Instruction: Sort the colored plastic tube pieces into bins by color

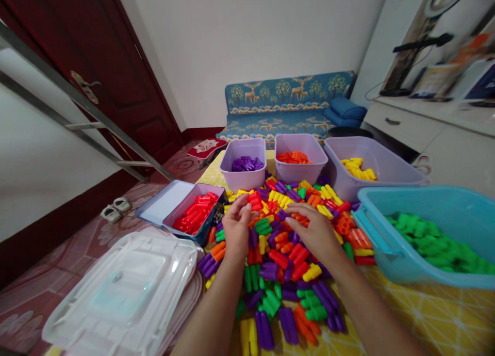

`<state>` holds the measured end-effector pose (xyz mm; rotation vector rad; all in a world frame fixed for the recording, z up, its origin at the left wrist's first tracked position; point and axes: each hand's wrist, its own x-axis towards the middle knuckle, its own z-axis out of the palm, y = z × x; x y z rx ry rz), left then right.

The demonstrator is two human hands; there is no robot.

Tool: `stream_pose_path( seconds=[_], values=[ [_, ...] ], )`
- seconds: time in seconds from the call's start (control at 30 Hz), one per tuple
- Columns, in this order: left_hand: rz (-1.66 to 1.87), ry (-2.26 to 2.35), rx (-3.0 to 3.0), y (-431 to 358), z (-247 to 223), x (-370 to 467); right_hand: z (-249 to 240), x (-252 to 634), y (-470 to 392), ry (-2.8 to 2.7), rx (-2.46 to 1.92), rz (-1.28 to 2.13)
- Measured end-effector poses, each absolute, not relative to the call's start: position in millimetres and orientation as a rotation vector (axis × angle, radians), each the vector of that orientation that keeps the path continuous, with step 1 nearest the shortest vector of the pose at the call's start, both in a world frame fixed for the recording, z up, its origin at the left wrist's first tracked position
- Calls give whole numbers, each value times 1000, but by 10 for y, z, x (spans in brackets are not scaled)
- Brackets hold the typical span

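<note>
red pieces (254, 199): beside left fingers (236, 205) (contact unclear) | orange pieces (302, 219): beside right fingers (302, 209)

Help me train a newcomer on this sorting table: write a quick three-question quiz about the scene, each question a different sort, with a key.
1. Which hand is nearer the open-lidded box?

2. True or false: the pieces showing in the turquoise tub are green.

3. Choose one. The middle one of the three lilac tubs holds:
a) purple pieces
b) orange pieces
c) yellow pieces

Key:
1. The left hand.
2. True.
3. b
</note>
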<state>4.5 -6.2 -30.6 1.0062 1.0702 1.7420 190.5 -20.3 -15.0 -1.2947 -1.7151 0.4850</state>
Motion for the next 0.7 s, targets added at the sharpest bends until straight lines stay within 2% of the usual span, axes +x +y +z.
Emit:
stream_pose_path(
  seconds=[0.2,0.4,0.53,0.7],
  values=[
    [2010,756,398,37,-157,-274,-134,1897,-217,-1667,-1279,466],
    [1902,527,502,-48,-75,-316,-130,1891,-216,-1662,-1272,456],
    [1743,855,872,-18,-199,-230,-166,1959,-184,-1694,-1345,356],
    [1448,1553,1782,-6,-391,-117,-214,2121,-130,-1819,-1493,122]
  ],
)
